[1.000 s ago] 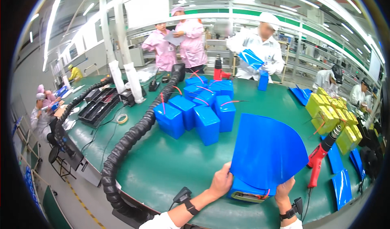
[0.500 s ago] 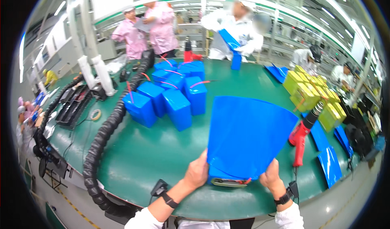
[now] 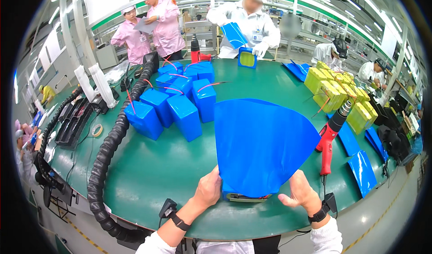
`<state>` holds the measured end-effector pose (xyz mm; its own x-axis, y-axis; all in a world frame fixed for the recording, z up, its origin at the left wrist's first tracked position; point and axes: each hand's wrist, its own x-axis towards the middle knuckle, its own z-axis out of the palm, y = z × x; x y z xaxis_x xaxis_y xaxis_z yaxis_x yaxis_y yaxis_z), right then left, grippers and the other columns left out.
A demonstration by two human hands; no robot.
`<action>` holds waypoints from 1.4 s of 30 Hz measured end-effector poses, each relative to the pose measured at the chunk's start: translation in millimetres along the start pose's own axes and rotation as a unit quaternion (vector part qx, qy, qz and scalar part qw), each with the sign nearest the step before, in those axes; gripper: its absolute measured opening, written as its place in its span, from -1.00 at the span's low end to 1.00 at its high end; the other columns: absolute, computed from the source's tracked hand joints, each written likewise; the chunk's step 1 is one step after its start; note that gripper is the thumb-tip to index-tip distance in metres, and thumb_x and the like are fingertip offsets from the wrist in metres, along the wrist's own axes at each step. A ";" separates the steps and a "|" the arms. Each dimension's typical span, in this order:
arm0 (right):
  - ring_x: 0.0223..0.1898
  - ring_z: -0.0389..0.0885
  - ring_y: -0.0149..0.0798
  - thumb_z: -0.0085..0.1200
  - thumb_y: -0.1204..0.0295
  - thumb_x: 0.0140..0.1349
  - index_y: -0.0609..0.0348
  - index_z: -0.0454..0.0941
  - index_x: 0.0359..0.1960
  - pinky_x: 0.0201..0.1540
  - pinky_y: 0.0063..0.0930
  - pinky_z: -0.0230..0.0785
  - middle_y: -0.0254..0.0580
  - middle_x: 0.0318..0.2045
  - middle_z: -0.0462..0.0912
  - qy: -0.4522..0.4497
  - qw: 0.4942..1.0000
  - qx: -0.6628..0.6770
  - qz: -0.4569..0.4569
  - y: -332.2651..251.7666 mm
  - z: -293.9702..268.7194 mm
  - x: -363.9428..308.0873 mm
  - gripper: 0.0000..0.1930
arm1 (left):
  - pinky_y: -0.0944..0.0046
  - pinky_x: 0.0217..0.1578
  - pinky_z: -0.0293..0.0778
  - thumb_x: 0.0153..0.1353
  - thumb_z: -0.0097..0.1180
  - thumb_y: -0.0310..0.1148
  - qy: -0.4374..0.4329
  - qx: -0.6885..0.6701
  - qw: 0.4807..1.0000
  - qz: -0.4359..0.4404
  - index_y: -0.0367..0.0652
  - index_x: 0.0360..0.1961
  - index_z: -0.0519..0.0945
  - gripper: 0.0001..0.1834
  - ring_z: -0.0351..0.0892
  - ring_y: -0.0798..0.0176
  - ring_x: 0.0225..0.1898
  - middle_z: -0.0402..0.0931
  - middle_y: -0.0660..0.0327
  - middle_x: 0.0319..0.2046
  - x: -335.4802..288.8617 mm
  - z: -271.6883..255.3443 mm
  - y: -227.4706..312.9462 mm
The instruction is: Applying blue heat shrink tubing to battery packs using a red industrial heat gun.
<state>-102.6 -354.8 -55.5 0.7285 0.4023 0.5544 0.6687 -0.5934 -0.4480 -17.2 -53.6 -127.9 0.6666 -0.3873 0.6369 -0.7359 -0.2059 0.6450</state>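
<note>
In front of me on the green table stands a battery pack (image 3: 247, 198), its lower end showing under a wide blue plastic sleeve (image 3: 265, 146) that flares upward and away. My left hand (image 3: 209, 187) is closed on the left side of the sleeve, some fingers hidden by it. Beside the right edge is my right hand (image 3: 300, 192), thumb spread away from the fingers and apart from the pack. A red heat gun (image 3: 328, 143) stands just beyond this hand, its dark nozzle pointing up.
Several blue-wrapped packs (image 3: 184, 116) with red wires stand left of centre. A black corrugated hose (image 3: 105, 157) curves past them. Yellow-green packs (image 3: 326, 94) and flat blue sleeves (image 3: 362, 173) lie at right. Across the table a co-worker (image 3: 247, 22) handles a blue sleeve and pack.
My right hand has loosened from the sleeve's right side, its thumb now spread. The sleeve's top has opened wider. The co-worker's pack now shows its yellow-green end.
</note>
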 end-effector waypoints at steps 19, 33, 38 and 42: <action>0.01 0.57 0.11 -0.34 0.07 0.58 0.45 0.18 0.34 0.13 -0.17 0.37 0.19 0.05 0.54 0.222 0.959 0.092 0.152 -3.4 43.9 -20.7 -0.39 | 0.29 0.08 0.45 0.52 -0.07 -0.31 0.037 -0.218 0.965 -0.143 -0.48 0.24 0.46 -0.55 0.63 0.19 -0.03 0.65 -0.04 -0.01 12.1 -10.8 32.9; -0.57 0.46 -0.08 -0.16 0.30 0.54 0.40 0.55 -0.12 -0.46 -0.27 0.26 -0.09 -0.54 0.50 0.228 0.960 0.014 0.162 -28.9 28.3 -6.1 -0.65 | 0.08 0.17 0.42 0.39 0.11 -0.08 0.084 -0.110 0.990 -0.034 -0.46 0.26 0.41 -0.34 0.53 -0.03 0.09 0.50 -0.10 0.04 8.4 -3.1 36.3; -0.61 0.40 -0.06 -0.10 0.34 0.50 0.33 0.53 -0.30 -0.51 -0.23 0.21 -0.13 -0.59 0.44 0.249 0.964 -0.025 0.089 -24.2 31.9 -11.9 -0.71 | 0.03 0.30 0.29 0.31 0.21 0.02 0.015 -0.098 0.995 -0.022 -0.46 0.34 0.30 -0.18 0.39 -0.11 0.25 0.34 -0.16 0.21 14.2 -10.1 31.0; -0.54 0.52 0.04 -0.04 0.34 0.46 0.31 0.54 -0.32 -0.46 -0.18 0.32 -0.04 -0.51 0.55 0.217 0.967 -0.127 0.029 -32.7 32.6 -14.0 -0.73 | 0.02 0.35 0.22 0.22 0.30 0.09 -0.063 -0.106 0.992 -0.011 -0.43 0.40 0.21 -0.02 0.31 -0.12 0.33 0.27 -0.16 0.29 21.8 -15.5 29.8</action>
<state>-129.8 -318.4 -71.6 0.5953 0.0655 0.8008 0.5307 -0.7803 -0.3308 -22.7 -54.3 -88.2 0.6520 -0.4972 0.5724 -0.6709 -0.0266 0.7411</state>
